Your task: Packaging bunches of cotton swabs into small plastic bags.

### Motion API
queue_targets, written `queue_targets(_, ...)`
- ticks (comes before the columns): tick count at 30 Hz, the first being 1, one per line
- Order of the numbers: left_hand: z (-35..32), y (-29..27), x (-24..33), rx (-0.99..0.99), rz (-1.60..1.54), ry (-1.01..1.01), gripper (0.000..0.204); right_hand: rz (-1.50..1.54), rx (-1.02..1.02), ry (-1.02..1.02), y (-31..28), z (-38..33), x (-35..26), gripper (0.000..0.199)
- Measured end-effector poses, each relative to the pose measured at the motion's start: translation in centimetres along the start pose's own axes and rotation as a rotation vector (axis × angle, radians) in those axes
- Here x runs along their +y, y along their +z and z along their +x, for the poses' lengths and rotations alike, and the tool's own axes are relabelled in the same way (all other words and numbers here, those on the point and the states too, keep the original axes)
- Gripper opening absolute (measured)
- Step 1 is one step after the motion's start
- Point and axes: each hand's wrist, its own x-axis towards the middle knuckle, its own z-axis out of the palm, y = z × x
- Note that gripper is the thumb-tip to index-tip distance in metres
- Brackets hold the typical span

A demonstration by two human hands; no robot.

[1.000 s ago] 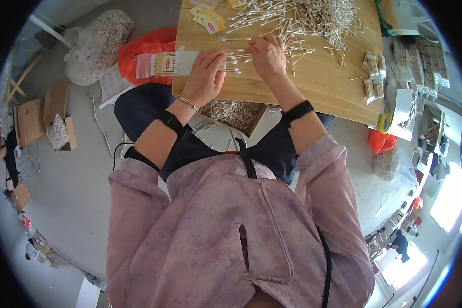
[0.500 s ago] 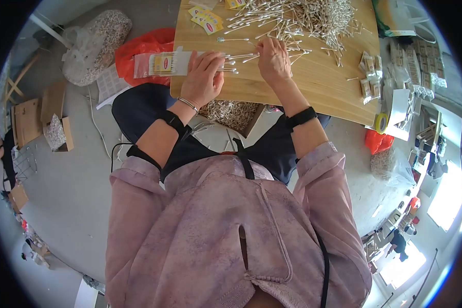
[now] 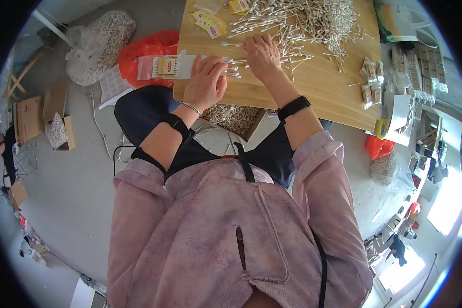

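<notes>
L hand is laid knuckles-up at the near-left edge of the wooden table, fingers curled over a small bunch of cotton swabs whose tips stick out to the right; the bunch is pinned at the mouth of a clear flat packet w/ a yellow-red label, which lies on the table edge & juts out to the left. R hand is placed just beside it, further in on the table, palm down, fingers partly bent & spread over loose swabs; whether any are actually pinched can't be told. A black band is worn on each wrist, a thin bracelet also on the L.

Beyond the R hand, a big loose heap of swabs is spread across the far part of the table. Yellow label cards are seen at the far-left corner, filled packets stacked near the right edge.

Under the table a box of swabs is visible by the knees. On the floor to the left: an orange plastic bag, a clear sack & cardboard boxes.
</notes>
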Motion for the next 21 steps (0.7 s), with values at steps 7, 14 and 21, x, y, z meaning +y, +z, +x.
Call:
queue_targets(7, 0.0, -0.2, 0.1, -0.033, -0.014, -0.010, 0.034, 0.036, 0.046, 0.029, 1.4, 0.5, 0.2, 0.008)
queue_targets(14, -0.1, -0.2, 0.1, -0.024, -0.004, 0.001, 0.037, -0.014, 0.004, 0.029, 0.7, 0.4, 0.0, 0.009)
queue_targets(21, 0.0, 0.1, 0.0, 0.017, -0.060, -0.037, 0.041, 0.346, -0.109, -0.003, -3.1, -3.7, 0.0, 0.008)
